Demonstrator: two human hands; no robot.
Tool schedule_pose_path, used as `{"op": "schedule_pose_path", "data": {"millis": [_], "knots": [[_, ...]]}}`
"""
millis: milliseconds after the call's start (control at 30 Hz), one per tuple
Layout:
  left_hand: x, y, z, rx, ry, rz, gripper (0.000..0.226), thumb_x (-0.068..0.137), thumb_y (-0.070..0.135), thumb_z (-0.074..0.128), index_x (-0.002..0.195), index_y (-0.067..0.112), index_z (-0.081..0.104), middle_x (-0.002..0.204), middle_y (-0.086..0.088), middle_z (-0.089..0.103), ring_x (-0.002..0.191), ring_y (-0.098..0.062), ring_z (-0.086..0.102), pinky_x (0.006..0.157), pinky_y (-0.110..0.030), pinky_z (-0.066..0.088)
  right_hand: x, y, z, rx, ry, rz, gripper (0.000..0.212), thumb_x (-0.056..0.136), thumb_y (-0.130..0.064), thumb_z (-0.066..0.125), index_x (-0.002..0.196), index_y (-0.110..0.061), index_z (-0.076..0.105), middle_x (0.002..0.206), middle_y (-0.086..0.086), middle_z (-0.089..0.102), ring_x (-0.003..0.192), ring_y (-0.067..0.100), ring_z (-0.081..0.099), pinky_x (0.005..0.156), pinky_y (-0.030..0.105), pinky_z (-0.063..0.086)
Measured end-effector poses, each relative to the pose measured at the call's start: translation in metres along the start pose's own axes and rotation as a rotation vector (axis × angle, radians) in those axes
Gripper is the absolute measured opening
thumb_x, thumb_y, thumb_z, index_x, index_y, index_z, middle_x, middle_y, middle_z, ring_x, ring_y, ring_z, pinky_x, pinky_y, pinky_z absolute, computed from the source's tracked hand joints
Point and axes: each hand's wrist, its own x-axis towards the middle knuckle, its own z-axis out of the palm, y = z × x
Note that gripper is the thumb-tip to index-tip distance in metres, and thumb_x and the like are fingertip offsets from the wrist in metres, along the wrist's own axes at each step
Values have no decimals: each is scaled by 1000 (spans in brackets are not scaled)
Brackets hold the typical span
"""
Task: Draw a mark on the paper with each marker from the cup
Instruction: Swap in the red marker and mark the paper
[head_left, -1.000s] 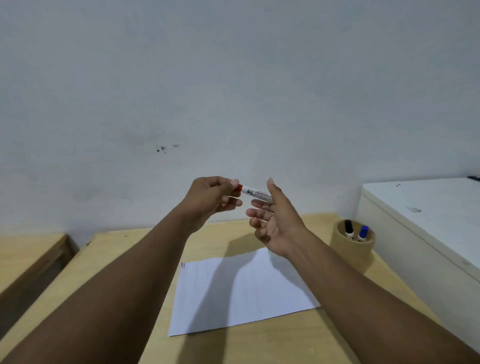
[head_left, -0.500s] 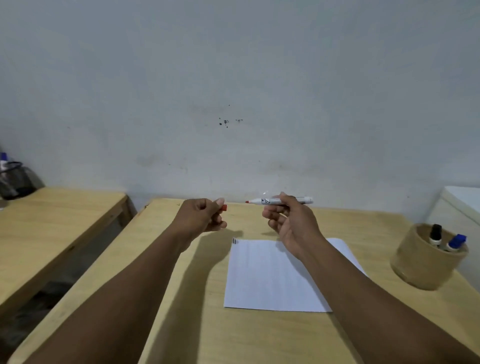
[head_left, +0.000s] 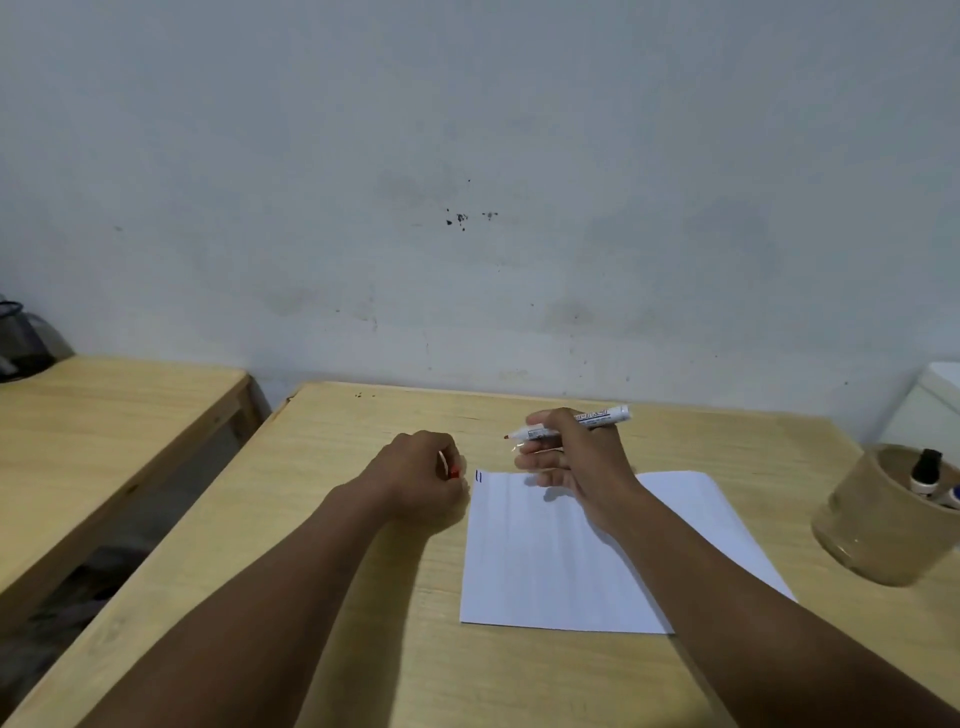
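I see both bare forearms reaching forward from 6 o'clock. My left hand (head_left: 421, 475) is closed in a loose fist, knuckles up, with something small and red pinched at its fingertips. My right hand (head_left: 571, 457) is a little higher toward 1 o'clock, fingers curled around a marker (head_left: 569, 425) whose tip points to 9 o'clock.

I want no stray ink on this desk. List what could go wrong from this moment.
1. The right hand holds the uncapped red marker with its tip beyond the paper's top edge; lowered there, it would likely mark the bare table.
2. The left hand grips only the small red cap, not the paper, so the sheet may slide during the stroke.
3. The cup sits near the right forearm and could be knocked.
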Motion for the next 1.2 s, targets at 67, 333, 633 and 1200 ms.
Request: {"op": "schedule_pose_path", "data": {"millis": [67, 333, 633, 1200], "knots": [[4, 0, -2, -83, -39, -52, 14, 79, 31, 68, 92, 26, 67, 79, 8, 70, 80, -17, 65, 67, -27, 49, 3, 6, 3, -23, -34, -7, 19, 87, -15, 64, 94, -4, 78, 73, 15, 74, 66, 30, 74, 55, 32, 51], [10, -11, 9, -104, -25, -67, 57, 66, 47, 89, 109, 24, 60, 83, 10, 67, 81, -10, 64, 69, -26, 48, 14, 29, 13, -187, -54, -84, 10, 84, -14, 76, 82, -6, 70, 64, 11, 69, 52, 26, 62, 45, 25, 37], [14, -7, 4, -131, -76, -90, 61, 64, 44, 93, 111, 23, 60, 84, 6, 66, 77, -11, 62, 63, -26, 45, 22, 46, 16, -279, -55, -186, 8, 79, -8, 80, 78, -2, 75, 67, 15, 75, 55, 27, 68, 64, 41, 60], [13, -9, 6, -192, -60, -103, 57, 63, 42, 94, 107, 25, 62, 80, 7, 69, 77, -12, 65, 67, -25, 48, 19, 41, 14, -264, -43, -137, 10, 81, -11, 78, 81, -2, 73, 66, 17, 73, 52, 22, 64, 48, 28, 45]]}}
